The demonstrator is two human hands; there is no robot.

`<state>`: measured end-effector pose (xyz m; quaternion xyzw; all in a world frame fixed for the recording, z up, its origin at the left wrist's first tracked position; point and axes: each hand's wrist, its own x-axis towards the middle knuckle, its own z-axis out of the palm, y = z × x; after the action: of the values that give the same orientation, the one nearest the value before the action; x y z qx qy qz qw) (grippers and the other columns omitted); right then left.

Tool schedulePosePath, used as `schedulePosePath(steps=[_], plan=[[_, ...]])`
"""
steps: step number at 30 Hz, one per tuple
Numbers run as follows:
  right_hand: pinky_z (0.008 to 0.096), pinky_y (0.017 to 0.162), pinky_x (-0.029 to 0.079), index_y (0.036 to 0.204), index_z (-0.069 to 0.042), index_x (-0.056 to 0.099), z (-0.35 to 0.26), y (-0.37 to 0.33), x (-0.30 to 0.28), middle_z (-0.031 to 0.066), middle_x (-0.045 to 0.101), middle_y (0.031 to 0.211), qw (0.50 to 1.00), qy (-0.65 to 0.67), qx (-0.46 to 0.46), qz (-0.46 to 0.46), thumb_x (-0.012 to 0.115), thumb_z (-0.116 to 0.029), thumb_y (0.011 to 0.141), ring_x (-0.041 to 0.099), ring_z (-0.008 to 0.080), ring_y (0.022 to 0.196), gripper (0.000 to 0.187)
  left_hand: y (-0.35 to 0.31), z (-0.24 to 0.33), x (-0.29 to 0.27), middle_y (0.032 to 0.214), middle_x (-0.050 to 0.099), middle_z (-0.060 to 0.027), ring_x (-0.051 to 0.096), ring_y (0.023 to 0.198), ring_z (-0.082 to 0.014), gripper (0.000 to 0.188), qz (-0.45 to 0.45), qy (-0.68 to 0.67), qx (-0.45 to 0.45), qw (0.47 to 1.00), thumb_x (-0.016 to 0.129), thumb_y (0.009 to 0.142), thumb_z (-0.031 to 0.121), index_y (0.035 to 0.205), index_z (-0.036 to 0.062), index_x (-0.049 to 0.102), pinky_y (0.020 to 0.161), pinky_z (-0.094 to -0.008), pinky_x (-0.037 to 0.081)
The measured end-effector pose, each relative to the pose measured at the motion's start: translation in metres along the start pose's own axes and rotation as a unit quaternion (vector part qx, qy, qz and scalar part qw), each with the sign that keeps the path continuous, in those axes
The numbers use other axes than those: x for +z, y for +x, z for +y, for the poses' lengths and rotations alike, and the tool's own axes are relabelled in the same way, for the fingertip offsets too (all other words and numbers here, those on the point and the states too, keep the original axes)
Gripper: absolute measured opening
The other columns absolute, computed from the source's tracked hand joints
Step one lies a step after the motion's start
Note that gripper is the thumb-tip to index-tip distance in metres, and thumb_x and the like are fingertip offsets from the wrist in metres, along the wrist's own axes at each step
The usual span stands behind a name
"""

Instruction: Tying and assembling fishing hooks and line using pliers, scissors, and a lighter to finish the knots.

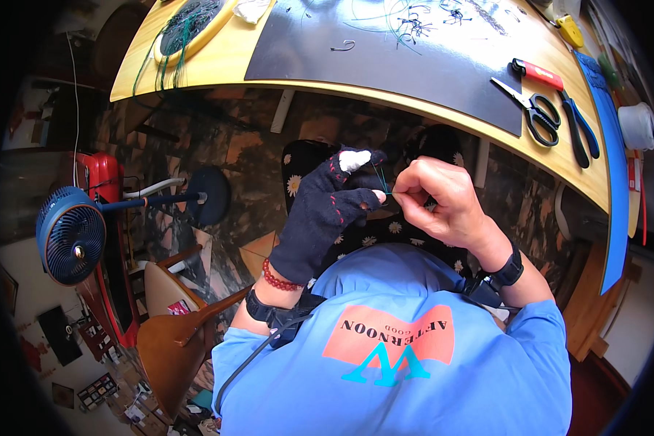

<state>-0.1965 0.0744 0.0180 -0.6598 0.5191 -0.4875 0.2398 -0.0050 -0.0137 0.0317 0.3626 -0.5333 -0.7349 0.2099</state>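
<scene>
My left hand (334,200) wears a black glove with red stitching, fingertips bare, and one finger wrapped in white. A thin green thread (382,179) runs from that hand to my right hand. Thumb and fingers of the left hand pinch it, with a loop reaching up toward the wrapped finger. My right hand (439,200) is bare, its thumb and forefinger closed on the thread close to the left thumb tip. Whatever else the fingertips hold is too small to make out. Both hands are above my lap, in front of the table edge.
A dark mat (385,80) on the wooden table bears a hook (344,46) and tangled threads (416,27). Scissors (536,112), a red-handled tool (539,74) and pliers (580,123) lie right. A yellow-rimmed round holder (221,20) with threads sits left. A fan (71,235) stands left.
</scene>
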Motion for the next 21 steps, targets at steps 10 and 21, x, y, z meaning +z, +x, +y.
schedulePosePath(steps=[10, 21], plan=[[0.0374, 0.053, 0.046, 0.091, -0.003, 0.057, -0.002, 0.0, 0.005, 0.0103, 0.059, 0.071, 1.0, -0.013, 0.016, 0.011, 0.071, 0.004, 0.082, 0.059, 0.028, 0.061, 0.018, 0.007, -0.019, -0.002, 0.091, 0.066, -0.0011, 0.062, 0.078, -0.008, 0.043, 0.021, -0.041, 0.01, 0.999, 0.077, 0.079, -0.001, 0.119, 0.0055, 0.062, 0.063, -0.0226, 0.051], [0.0316, 0.054, 0.046, 0.092, -0.003, 0.058, -0.003, -0.008, -0.014, 0.0106, 0.058, 0.067, 0.989, -0.084, 0.103, 0.057, 0.067, 0.004, 0.087, 0.061, 0.0234, 0.057, 0.012, 0.015, -0.04, -0.031, 0.096, 0.06, -0.0017, 0.061, 0.086, -0.0103, 0.037, 0.149, 0.013, 0.148, 0.978, 0.075, 0.078, 0.002, 0.109, 0.0058, 0.054, 0.076, -0.0259, 0.05]])
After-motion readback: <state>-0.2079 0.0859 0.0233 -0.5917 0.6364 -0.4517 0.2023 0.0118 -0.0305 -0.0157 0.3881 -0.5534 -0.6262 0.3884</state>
